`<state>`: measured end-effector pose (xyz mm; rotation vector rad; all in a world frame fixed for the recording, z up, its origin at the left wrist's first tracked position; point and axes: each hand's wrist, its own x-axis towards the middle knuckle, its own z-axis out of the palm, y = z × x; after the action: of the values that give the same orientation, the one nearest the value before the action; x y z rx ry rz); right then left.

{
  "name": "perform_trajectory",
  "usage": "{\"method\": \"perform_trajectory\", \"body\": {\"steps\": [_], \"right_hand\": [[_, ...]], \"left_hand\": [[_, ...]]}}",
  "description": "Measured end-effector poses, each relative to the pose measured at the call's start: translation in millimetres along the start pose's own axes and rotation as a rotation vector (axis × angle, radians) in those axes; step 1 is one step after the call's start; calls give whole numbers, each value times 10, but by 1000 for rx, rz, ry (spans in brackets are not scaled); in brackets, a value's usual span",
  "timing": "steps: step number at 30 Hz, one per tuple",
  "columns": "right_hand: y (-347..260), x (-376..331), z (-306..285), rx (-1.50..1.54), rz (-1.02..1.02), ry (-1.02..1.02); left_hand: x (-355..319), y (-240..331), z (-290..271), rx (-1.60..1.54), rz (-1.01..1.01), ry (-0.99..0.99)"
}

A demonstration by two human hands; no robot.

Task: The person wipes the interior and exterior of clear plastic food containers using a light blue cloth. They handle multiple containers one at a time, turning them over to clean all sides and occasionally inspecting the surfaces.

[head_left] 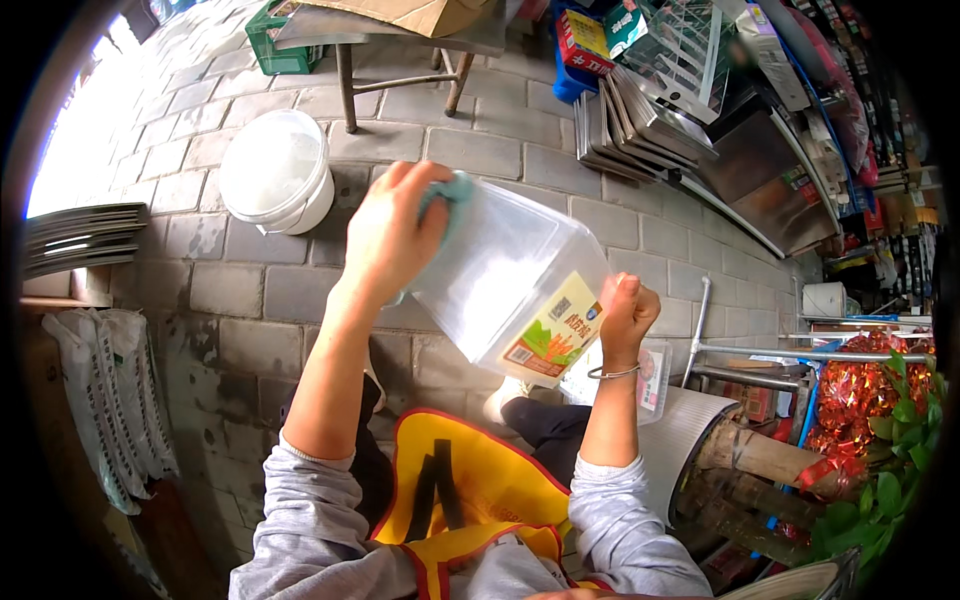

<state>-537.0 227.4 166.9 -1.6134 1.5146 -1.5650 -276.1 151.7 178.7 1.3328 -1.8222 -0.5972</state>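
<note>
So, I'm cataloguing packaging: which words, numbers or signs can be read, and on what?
I don't copy out printed text; it stands on:
Yellow label on the clear container: large characters, a barcode.
Red and yellow box: large characters.
Green box: pale characters, blurred.
White plastic bags: dark print, too blurred.
Yellow apron: lettering too small.

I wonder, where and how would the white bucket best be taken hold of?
The white bucket is probably best gripped by its near rim, from above: it stands upright, round rim facing up, with the table beyond it.
</note>
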Motion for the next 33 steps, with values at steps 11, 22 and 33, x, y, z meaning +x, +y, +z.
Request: {"method": "perform_trajectory", "body": {"steps": [11,22,33], "right_hand": [[155,-45,-102,425,388,-189],[-153,156,-3,568,432,-162],[-201,77,213,-95,500,-555]], "left_hand": [[43,156,-300,-1172,-115,-566],[32,193,-215,-574,151,-671],[-26,104,148,-171,100,-89]]}}
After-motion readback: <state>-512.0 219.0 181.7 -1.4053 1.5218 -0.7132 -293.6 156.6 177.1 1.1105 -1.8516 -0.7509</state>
